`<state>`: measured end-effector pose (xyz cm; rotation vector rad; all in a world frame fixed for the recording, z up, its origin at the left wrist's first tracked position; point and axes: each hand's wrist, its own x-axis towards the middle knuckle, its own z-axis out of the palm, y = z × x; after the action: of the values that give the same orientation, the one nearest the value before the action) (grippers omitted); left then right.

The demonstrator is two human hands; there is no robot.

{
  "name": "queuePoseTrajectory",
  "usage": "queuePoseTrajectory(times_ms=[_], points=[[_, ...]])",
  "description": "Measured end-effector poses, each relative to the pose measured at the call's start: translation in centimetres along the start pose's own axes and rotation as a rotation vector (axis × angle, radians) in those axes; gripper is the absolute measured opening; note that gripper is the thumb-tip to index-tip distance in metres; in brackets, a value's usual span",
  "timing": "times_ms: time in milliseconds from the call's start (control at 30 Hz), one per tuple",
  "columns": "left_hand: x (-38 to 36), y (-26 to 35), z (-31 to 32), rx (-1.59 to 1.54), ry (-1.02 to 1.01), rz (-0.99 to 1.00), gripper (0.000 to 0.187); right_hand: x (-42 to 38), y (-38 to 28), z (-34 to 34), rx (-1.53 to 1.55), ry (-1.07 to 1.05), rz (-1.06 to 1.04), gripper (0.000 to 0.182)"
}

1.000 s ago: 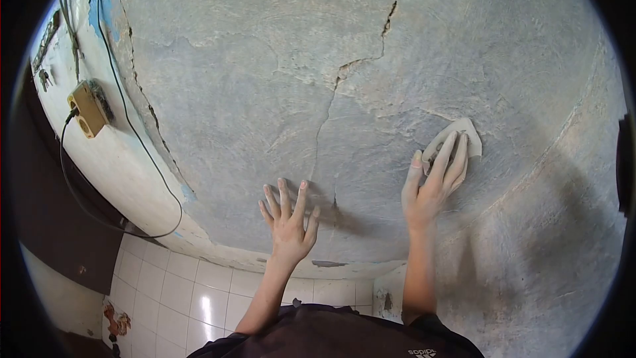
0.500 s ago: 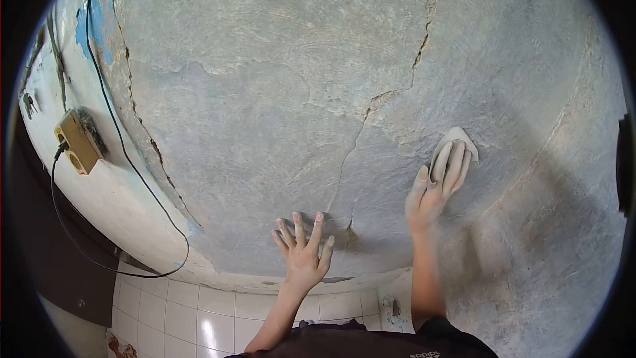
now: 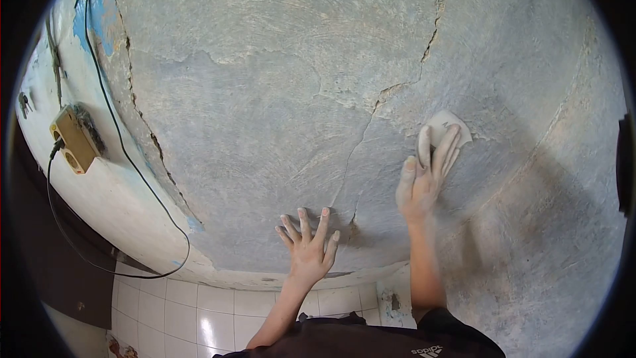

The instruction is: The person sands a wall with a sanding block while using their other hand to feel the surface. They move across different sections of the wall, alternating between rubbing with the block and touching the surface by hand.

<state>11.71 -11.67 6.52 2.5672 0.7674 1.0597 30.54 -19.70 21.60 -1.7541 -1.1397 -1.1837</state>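
Note:
My left hand (image 3: 309,250) rests on the grey plastered wall (image 3: 252,126) with its fingers spread, low down and left of a thin crack. It holds nothing. Farther right, my right hand (image 3: 427,176) presses a piece of sandpaper (image 3: 440,124) against the plaster. The pale, folded sheet shows a little print on its back. My fingers lie over it, with part of the sheet tucked between them, and the thumb stands to the left. Whitish dust coats the fingers of my right hand.
A jagged crack (image 3: 434,30) runs down the wall between the hands, and another crack (image 3: 156,146) lies left. A power strip (image 3: 76,142) with a plugged-in black cable (image 3: 136,166) hangs on the left wall. White floor tiles (image 3: 215,305) show below.
My right hand has slid slightly up and left with the sandpaper, and its fingers have shifted on the sheet. My left hand stays on the wall. The view has moved a little.

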Motion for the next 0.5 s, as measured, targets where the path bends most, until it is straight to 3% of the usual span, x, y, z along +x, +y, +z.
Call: queuePoseTrajectory(times_ms=[167, 233, 400, 500], points=[[-0.3, 0.0, 0.2, -0.058, 0.009, -0.002, 0.059, -8.5, -2.0, 2.4, -0.074, -0.101, -0.092, 0.047], [-0.3, 0.2, 0.0, -0.060, -0.005, -0.021, 0.059, -9.8, -2.8, 1.9, -0.039, -0.301, -0.107, 0.047], [-0.7, 0.6, -0.5, -0.004, -0.073, -0.017, 0.061, -0.6, 0.9, -0.8, -0.037, -0.058, -0.036, 0.055], [-0.9, 1.1, -0.1, -0.002, -0.060, -0.031, 0.061, -0.3, 1.7, -1.0, -0.001, 0.027, 0.032, 0.059]])
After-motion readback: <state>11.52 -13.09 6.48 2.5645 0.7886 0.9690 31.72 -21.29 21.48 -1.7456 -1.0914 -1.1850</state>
